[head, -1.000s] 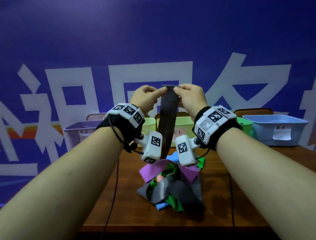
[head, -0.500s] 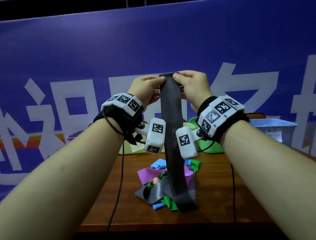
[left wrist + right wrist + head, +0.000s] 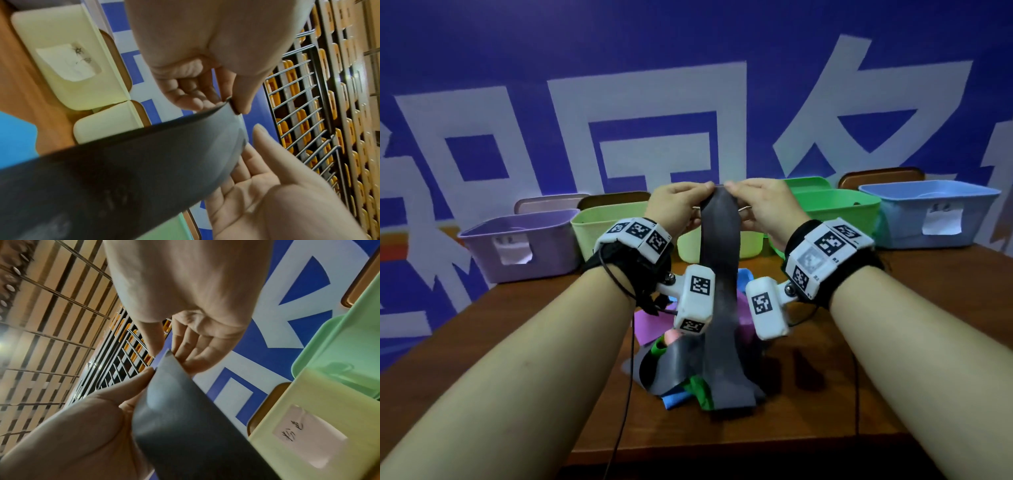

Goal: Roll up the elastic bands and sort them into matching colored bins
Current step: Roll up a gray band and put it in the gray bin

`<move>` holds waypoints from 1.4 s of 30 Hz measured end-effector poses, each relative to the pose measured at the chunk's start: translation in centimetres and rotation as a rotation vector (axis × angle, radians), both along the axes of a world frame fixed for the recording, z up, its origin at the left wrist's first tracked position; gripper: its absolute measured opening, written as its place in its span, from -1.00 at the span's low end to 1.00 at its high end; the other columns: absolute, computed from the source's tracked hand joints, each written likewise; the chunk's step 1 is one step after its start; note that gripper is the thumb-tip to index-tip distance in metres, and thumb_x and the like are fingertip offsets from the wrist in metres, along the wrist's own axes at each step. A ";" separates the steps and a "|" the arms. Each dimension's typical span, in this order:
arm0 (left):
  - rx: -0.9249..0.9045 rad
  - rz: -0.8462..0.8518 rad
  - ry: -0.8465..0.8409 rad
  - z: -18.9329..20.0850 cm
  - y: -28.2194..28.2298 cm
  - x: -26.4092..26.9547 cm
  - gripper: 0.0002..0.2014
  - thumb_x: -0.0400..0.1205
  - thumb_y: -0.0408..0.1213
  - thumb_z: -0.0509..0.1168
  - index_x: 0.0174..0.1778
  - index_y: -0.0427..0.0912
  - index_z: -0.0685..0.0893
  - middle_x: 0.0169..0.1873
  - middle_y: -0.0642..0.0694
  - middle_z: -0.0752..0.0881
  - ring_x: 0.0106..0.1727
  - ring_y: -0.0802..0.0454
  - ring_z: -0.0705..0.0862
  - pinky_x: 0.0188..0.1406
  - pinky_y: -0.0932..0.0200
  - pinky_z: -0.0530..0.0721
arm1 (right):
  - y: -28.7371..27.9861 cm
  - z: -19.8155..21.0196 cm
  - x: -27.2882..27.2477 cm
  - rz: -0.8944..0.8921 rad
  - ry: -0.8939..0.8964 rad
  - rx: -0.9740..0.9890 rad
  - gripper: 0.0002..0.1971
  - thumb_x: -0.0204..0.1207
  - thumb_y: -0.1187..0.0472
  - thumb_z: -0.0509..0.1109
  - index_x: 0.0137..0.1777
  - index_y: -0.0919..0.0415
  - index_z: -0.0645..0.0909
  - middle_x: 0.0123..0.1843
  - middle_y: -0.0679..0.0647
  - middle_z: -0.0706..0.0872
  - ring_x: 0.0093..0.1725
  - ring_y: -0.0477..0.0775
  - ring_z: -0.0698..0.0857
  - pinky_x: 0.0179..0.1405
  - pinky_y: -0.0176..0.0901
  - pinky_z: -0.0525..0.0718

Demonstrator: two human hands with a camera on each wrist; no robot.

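A long grey elastic band (image 3: 720, 274) hangs from both hands down to a tangled pile of bands (image 3: 688, 373) on the wooden table (image 3: 517, 342). My left hand (image 3: 702, 192) and right hand (image 3: 736, 190) each pinch the band's top edge, fingertips almost meeting. In the left wrist view the left hand (image 3: 232, 105) pinches one corner of the grey band (image 3: 144, 162) between thumb and fingers. In the right wrist view the right hand (image 3: 164, 352) pinches the other corner of the band (image 3: 185, 418). The band's lower end lies on the pile.
Bins line the table's far edge: purple (image 3: 524, 236), light green (image 3: 613, 219), pale yellow (image 3: 688, 248) behind the hands, green (image 3: 835, 205), blue (image 3: 935, 212). The pile holds purple (image 3: 650, 322), green (image 3: 702, 390) and blue (image 3: 674, 399) bands. A blue wall stands behind.
Both hands keep pinching the grey band's top edge. They lifted it higher half a second ago and now hold it lower, in front of the bins, with fingertips closer together.
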State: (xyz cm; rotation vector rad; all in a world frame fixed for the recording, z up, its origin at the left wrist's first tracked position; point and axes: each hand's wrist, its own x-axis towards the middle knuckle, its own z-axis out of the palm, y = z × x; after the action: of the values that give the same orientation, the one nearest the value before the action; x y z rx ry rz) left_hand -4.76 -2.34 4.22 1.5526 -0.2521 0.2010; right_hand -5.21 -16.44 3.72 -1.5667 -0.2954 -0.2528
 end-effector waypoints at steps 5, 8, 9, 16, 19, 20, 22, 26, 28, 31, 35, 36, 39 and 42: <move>0.034 -0.025 0.061 -2.4 0.1 4.2 -0.84 0.66 -0.30 0.33 -0.24 -0.17 0.67 -0.37 -0.11 0.54 -0.44 0.11 0.43 -0.53 0.41 0.45 | 0.7 -2.6 4.8 -0.017 0.022 0.001 -0.78 0.64 0.23 0.32 -0.25 0.20 0.63 -0.40 0.04 0.62 -0.55 -0.17 0.57 -0.56 -0.35 0.58; 0.065 0.003 0.074 -3.6 0.9 6.3 -0.84 0.66 -0.30 0.33 -0.26 -0.16 0.65 -0.40 -0.08 0.54 -0.46 0.13 0.44 -0.55 0.41 0.45 | 1.4 -3.7 7.0 -0.010 0.035 -0.021 -0.75 0.63 0.27 0.34 -0.32 0.20 0.58 -0.43 0.07 0.57 -0.57 -0.18 0.54 -0.61 -0.37 0.53; 0.063 0.007 0.078 -4.0 1.3 6.9 -0.83 0.65 -0.30 0.34 -0.27 -0.16 0.66 -0.41 -0.07 0.57 -0.46 0.13 0.47 -0.54 0.40 0.47 | 1.6 -4.0 7.6 0.000 0.047 -0.032 -0.76 0.62 0.27 0.35 -0.32 0.20 0.59 -0.38 0.11 0.59 -0.52 -0.12 0.57 -0.58 -0.34 0.56; 0.017 -0.042 0.126 -5.3 2.9 9.4 -0.85 0.64 -0.24 0.36 -0.23 -0.15 0.69 -0.51 0.05 0.69 -0.56 0.20 0.59 -0.55 0.37 0.54 | 2.8 -4.6 10.5 0.056 0.084 -0.034 -0.86 0.57 0.36 0.38 -0.24 0.28 0.60 -0.24 0.21 0.63 -0.33 0.01 0.63 -0.43 -0.33 0.65; -0.045 -0.051 0.144 -5.9 3.2 10.3 -0.83 0.64 -0.31 0.35 -0.28 -0.20 0.67 -0.59 0.01 0.61 -0.64 0.21 0.51 -0.60 0.38 0.50 | 3.1 -5.1 11.2 0.073 0.107 -0.042 -0.86 0.56 0.36 0.39 -0.23 0.25 0.61 -0.29 0.15 0.66 -0.37 -0.02 0.65 -0.44 -0.32 0.65; -0.067 -0.055 0.151 -6.2 3.3 10.6 -0.83 0.64 -0.33 0.35 -0.28 -0.21 0.67 -0.59 0.00 0.60 -0.65 0.21 0.50 -0.61 0.37 0.50 | 3.1 -5.3 11.4 0.082 0.119 -0.042 -0.87 0.56 0.35 0.39 -0.23 0.25 0.61 -0.29 0.15 0.66 -0.38 -0.02 0.65 -0.43 -0.31 0.65; -0.078 -0.061 0.166 -6.8 3.5 11.1 -0.86 0.63 -0.36 0.35 -0.26 -0.23 0.69 -0.62 0.00 0.59 -0.65 0.20 0.50 -0.61 0.37 0.49 | 3.2 -5.8 11.7 0.107 0.148 -0.034 -0.88 0.57 0.36 0.38 -0.21 0.25 0.62 -0.28 0.15 0.68 -0.37 -0.01 0.67 -0.40 -0.29 0.67; -0.035 -0.054 0.186 -7.1 3.6 11.6 -0.93 0.62 -0.37 0.36 -0.17 -0.26 0.70 -0.61 0.00 0.58 -0.63 0.20 0.51 -0.59 0.38 0.51 | 3.1 -6.2 12.2 0.117 0.175 -0.024 -0.83 0.57 0.39 0.35 -0.24 0.22 0.62 -0.32 0.10 0.68 -0.43 -0.09 0.67 -0.44 -0.33 0.65; -0.028 -0.049 0.186 -6.8 3.6 11.5 -0.95 0.62 -0.40 0.35 -0.13 -0.28 0.70 -0.62 0.02 0.62 -0.62 0.23 0.54 -0.56 0.40 0.53 | 3.0 -6.1 12.3 0.130 0.178 -0.016 -0.84 0.57 0.40 0.35 -0.24 0.23 0.62 -0.31 0.10 0.67 -0.40 -0.07 0.68 -0.41 -0.33 0.66; -0.024 -0.041 0.181 -6.6 3.7 11.2 -0.87 0.61 -0.43 0.35 0.04 -0.37 0.72 -0.58 0.01 0.63 -0.59 0.22 0.54 -0.53 0.41 0.53 | 2.9 -6.0 12.3 0.168 0.195 -0.001 -0.85 0.56 0.43 0.34 -0.20 0.23 0.63 -0.25 0.13 0.68 -0.29 0.00 0.67 -0.36 -0.31 0.68; -0.040 -0.052 0.165 -6.2 3.7 10.8 -0.91 0.62 -0.50 0.31 -0.05 -0.33 0.72 -0.63 0.02 0.59 -0.61 0.23 0.48 -0.57 0.43 0.46 | 3.0 -5.8 12.1 0.188 0.192 0.026 -0.84 0.54 0.47 0.34 -0.19 0.23 0.62 -0.28 0.10 0.69 -0.28 0.01 0.66 -0.33 -0.30 0.67; -0.052 -0.055 0.160 -6.1 3.7 10.7 -0.90 0.61 -0.52 0.30 -0.08 -0.31 0.71 -0.61 0.00 0.59 -0.60 0.21 0.48 -0.58 0.43 0.44 | 2.9 -5.6 12.0 0.192 0.187 0.037 -0.83 0.53 0.48 0.33 -0.20 0.23 0.61 -0.31 0.08 0.69 -0.31 -0.01 0.66 -0.36 -0.31 0.66; -0.069 -0.062 0.141 -5.7 3.5 10.6 -0.86 0.58 -0.53 0.31 -0.07 -0.26 0.73 -0.29 -0.17 0.68 -0.29 0.05 0.57 -0.48 0.39 0.53 | 2.6 -5.1 11.9 0.218 0.160 0.083 -0.79 0.52 0.53 0.29 -0.21 0.23 0.60 -0.37 0.04 0.70 -0.36 -0.05 0.69 -0.40 -0.33 0.65; -0.073 -0.038 0.088 -5.6 3.3 10.7 -0.85 0.56 -0.50 0.35 -0.09 -0.20 0.77 -0.15 -0.18 0.73 -0.14 0.01 0.65 -0.38 0.33 0.61 | 2.1 -4.7 11.7 0.253 0.125 0.110 -0.79 0.53 0.51 0.28 -0.20 0.22 0.60 -0.31 0.05 0.71 -0.31 -0.05 0.71 -0.33 -0.32 0.67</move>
State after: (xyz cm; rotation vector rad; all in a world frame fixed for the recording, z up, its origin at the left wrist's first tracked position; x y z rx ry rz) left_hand 5.99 0.94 -1.43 1.4789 -0.2024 0.1103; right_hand 6.54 -14.31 -0.93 -1.4136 -0.3717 0.0264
